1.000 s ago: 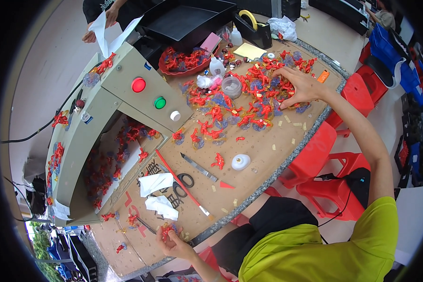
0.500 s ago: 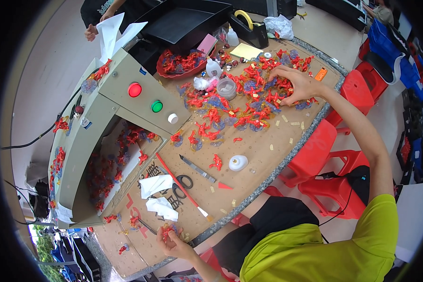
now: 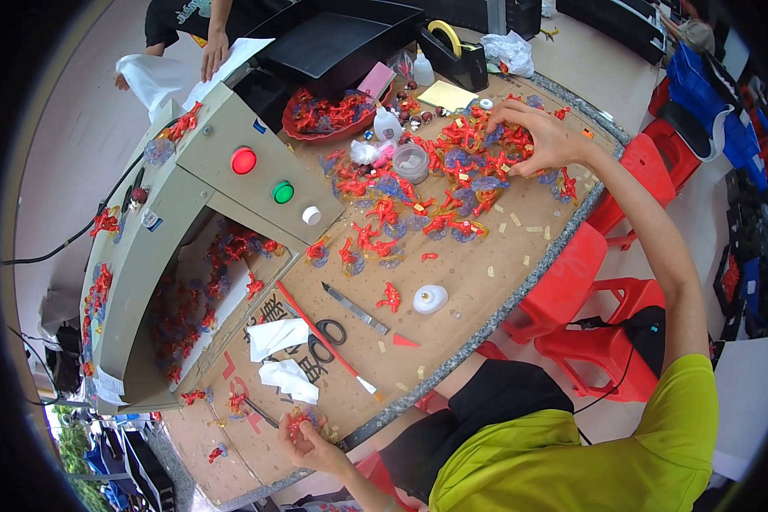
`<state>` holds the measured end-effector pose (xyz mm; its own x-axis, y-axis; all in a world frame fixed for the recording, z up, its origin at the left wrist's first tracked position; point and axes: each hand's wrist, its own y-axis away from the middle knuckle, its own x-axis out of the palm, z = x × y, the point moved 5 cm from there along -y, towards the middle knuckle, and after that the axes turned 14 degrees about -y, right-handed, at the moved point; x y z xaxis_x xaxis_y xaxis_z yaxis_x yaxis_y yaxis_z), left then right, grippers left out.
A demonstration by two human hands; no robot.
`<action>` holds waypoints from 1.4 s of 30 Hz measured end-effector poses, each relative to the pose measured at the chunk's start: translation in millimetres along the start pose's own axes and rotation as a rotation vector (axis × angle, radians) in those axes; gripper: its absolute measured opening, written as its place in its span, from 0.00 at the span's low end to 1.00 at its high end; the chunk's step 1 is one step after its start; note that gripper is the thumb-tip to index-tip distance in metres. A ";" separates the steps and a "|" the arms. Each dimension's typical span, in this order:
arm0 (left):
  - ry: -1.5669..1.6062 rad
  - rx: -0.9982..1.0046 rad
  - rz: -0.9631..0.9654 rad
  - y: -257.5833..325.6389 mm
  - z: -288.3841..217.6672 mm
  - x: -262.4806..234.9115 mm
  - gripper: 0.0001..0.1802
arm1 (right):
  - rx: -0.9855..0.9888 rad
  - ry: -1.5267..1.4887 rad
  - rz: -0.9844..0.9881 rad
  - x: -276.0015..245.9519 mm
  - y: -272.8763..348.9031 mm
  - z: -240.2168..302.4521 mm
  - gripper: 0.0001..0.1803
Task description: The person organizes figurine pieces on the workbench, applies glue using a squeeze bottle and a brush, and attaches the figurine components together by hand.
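At the table's near left edge, my left hand (image 3: 311,442) is closed around a small red toy figure (image 3: 299,424) with a translucent purple part. My right hand (image 3: 544,141) arches over the far right end of a spread pile of similar red figures (image 3: 465,200). Its thumb and fingers are apart, with figures between and beneath them; I see none clearly gripped. A red figure with a purple part (image 3: 567,185) lies below the right wrist. One lone red figure (image 3: 389,297) sits mid-table beside a white round bottle (image 3: 430,299).
A grey machine (image 3: 222,162) with red and green buttons stands at left, figures inside its opening. Across the table are a craft knife (image 3: 354,308), a red-handled brush (image 3: 333,346), black scissors (image 3: 322,341), a red bowl (image 3: 294,128) and a tape dispenser (image 3: 452,64). Another person's hand (image 3: 215,55) handles white sheets.
My right hand has risen slightly, and figures near its wrist have shifted right. An orange item there is now mostly covered. My left hand keeps its figure. The other person's white sheets have moved.
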<state>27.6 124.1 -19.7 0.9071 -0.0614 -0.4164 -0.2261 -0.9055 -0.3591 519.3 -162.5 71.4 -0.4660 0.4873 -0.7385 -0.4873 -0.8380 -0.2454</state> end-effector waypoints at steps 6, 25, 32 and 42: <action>-0.004 -0.029 0.008 0.2 2.5 -1.1 0.15 | 0.000 0.007 -0.030 -22.4 -13.7 19.6 0.32; -0.059 -0.110 0.006 -3.1 6.0 -1.8 0.14 | -0.285 0.100 -0.218 -62.4 -169.2 31.3 0.32; -0.196 -0.023 0.015 2.5 19.1 -12.8 0.13 | -0.113 0.104 -0.408 -72.9 -337.6 4.6 0.41; -0.152 -0.144 -0.026 9.3 24.4 -14.8 0.13 | -0.072 0.018 -0.613 -91.3 -359.8 -33.3 0.24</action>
<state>3.4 126.8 -37.3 0.8457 0.0173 -0.5334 -0.1401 -0.9572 -0.2531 761.8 86.3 206.3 -0.1042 0.8816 -0.4603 -0.6107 -0.4220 -0.6700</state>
